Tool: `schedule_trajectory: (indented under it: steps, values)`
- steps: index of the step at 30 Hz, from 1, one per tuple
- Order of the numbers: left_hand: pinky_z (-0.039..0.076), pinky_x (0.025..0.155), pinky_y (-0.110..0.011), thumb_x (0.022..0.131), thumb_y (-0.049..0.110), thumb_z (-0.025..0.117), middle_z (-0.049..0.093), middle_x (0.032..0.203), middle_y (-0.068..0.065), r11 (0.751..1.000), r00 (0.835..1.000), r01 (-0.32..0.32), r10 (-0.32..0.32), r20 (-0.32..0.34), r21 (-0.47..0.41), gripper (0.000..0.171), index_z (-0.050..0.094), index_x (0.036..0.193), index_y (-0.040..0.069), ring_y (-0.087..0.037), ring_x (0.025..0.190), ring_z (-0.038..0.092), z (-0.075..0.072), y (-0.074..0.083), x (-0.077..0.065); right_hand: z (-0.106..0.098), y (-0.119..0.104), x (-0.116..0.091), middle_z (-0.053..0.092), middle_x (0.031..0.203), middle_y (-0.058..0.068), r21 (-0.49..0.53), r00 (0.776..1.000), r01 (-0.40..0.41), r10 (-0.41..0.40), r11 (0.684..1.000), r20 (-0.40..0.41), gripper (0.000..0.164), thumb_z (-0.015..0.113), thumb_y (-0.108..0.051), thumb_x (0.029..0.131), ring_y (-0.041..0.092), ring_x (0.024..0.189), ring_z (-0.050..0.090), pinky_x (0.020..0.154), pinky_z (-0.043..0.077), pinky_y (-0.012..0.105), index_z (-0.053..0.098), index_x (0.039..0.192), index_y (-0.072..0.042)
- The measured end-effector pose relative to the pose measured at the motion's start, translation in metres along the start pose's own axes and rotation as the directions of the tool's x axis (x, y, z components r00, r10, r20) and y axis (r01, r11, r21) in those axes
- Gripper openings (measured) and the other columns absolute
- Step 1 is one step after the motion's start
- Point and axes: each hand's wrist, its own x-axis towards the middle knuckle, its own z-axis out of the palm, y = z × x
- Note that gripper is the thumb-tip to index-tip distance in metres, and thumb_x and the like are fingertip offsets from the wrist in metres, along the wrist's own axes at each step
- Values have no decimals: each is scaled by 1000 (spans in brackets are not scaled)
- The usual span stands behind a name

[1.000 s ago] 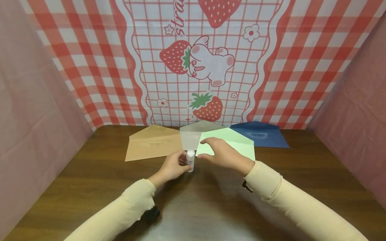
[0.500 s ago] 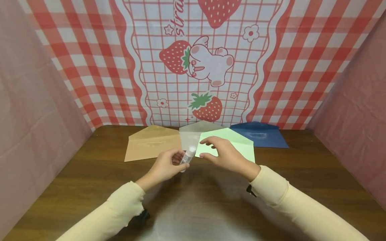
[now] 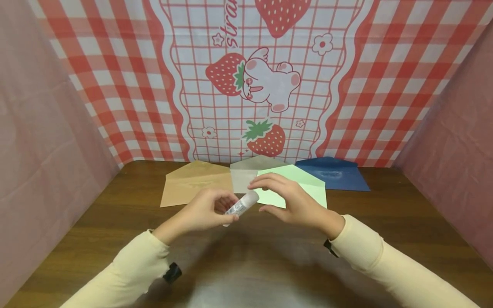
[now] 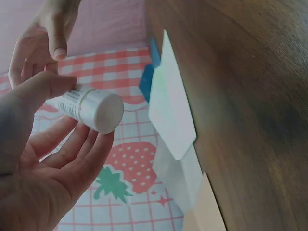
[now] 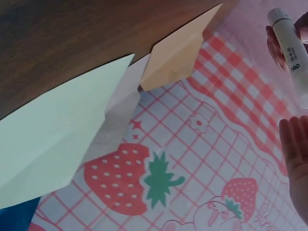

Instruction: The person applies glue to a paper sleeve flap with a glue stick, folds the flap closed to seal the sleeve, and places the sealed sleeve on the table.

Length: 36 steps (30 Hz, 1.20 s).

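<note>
My left hand (image 3: 204,210) pinches a white glue stick (image 3: 242,203) between thumb and fingers. The glue stick is tilted, its capped end pointing up and right; in the right wrist view its printed label (image 5: 294,60) shows. My right hand (image 3: 296,200) hovers just right of the cap, thumb and fingers apart, holding nothing. Behind the hands lies a light green envelope (image 3: 312,192) with its flap raised, partly covered by the right hand. A tan envelope (image 3: 181,190) lies behind the left hand.
A grey envelope (image 3: 240,177) lies between the tan and green ones, partly under the green. At the back right is a dark blue envelope (image 3: 348,182) with a shiny patch. A strawberry-print cloth (image 3: 185,85) hangs behind the brown wooden table (image 3: 115,222).
The glue stick stood upright in my left hand; it has been lifted and tilted toward the right hand. My left arm has drawn back left, and my right hand has come slightly closer to me.
</note>
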Motion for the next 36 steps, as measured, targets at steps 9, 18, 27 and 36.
schedule_trajectory:
  steps: [9, 18, 27, 36]
  values:
    - [56, 76, -21, 81, 11, 73, 70, 93, -14, 990, 991, -13, 32, 127, -143, 25, 66, 103, 1, -6, 81, 64, 3, 2, -10, -8, -16, -2, 68, 108, 2, 13, 993, 115, -114, 993, -28, 34, 77, -2, 77, 12, 103, 62, 93, 47, 17, 66, 108, -9]
    - [54, 83, -20, 84, 6, 69, 66, 103, -24, 941, 974, 46, 32, 223, -334, 30, 61, 109, -8, -8, 88, 63, 10, -1, -17, -6, -25, -7, 69, 105, 1, 85, 995, 103, -103, 991, -14, 33, 77, -3, 77, 9, 97, 63, 82, 52, 20, 66, 107, -11]
    - [54, 80, -18, 87, 12, 68, 69, 97, -22, 949, 973, 70, 3, 233, -306, 27, 64, 105, -7, -6, 84, 63, 9, 3, -14, -6, -26, -9, 70, 105, -1, 75, 996, 87, -86, 993, -17, 31, 77, -4, 77, 10, 100, 65, 88, 50, 17, 68, 106, -12]
    - [55, 78, -18, 82, 12, 73, 71, 94, -18, 965, 983, 72, -26, 179, -252, 26, 66, 100, -6, -6, 80, 63, 13, 5, -14, -3, -22, -11, 71, 99, -2, 95, 999, 42, -42, 995, -3, 28, 77, -5, 77, 7, 91, 66, 79, 54, 21, 68, 103, -12]
